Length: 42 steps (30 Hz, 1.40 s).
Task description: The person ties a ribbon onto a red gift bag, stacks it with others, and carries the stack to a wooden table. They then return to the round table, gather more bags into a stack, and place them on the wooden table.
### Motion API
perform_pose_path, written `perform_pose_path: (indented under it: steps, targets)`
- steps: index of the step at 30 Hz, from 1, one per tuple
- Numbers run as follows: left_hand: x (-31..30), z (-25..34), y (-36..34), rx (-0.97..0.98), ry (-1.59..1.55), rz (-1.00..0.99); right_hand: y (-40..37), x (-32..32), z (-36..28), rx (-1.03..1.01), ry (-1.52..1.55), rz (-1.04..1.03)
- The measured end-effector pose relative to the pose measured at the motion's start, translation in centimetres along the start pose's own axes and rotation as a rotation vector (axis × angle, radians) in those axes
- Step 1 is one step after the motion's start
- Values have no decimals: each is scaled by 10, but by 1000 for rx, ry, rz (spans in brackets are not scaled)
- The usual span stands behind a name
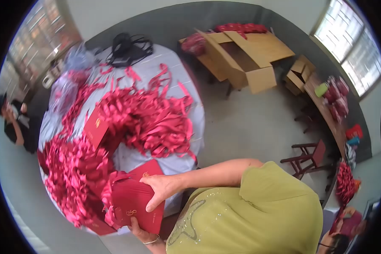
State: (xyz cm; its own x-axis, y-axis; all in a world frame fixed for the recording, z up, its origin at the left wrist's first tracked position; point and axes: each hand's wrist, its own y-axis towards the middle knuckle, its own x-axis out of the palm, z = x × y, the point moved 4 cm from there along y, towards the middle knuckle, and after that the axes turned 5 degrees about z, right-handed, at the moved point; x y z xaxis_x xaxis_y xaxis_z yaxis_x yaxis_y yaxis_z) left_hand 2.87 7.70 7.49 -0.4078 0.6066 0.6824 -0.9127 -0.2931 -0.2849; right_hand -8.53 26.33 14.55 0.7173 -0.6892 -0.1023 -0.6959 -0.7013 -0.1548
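Both my hands are at a stack of flat red cards [133, 199] with gold print, at the near edge of the cloth-covered table. My right hand [163, 188] grips its upper side, thumb laid across the face and other fingers partly hidden. My left hand [143, 235], with a bracelet on its wrist, holds the lower edge, thumb on the front. Glossy red-pink ribbons [74, 182] lie heaped against the stack, and another ribbon pile [161, 122] spreads beyond it. Between the piles a red card with a gold emblem [96, 129] leans at a tilt.
A white cloth [186, 76] covers the table, with a black bag [129, 48] and plastic bags [65, 91] at its far end. Open cardboard boxes [258, 80] stand beyond. A wooden stool [311, 156] is at right. A person [19, 122] is at far left; another's hand shows lower right.
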Motion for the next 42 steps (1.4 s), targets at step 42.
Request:
perform_pose_path:
  steps: [42]
  targets:
    - [684, -1013, -86, -1419, 1299, -985, -758, -643, 422, 365, 1513, 1725]
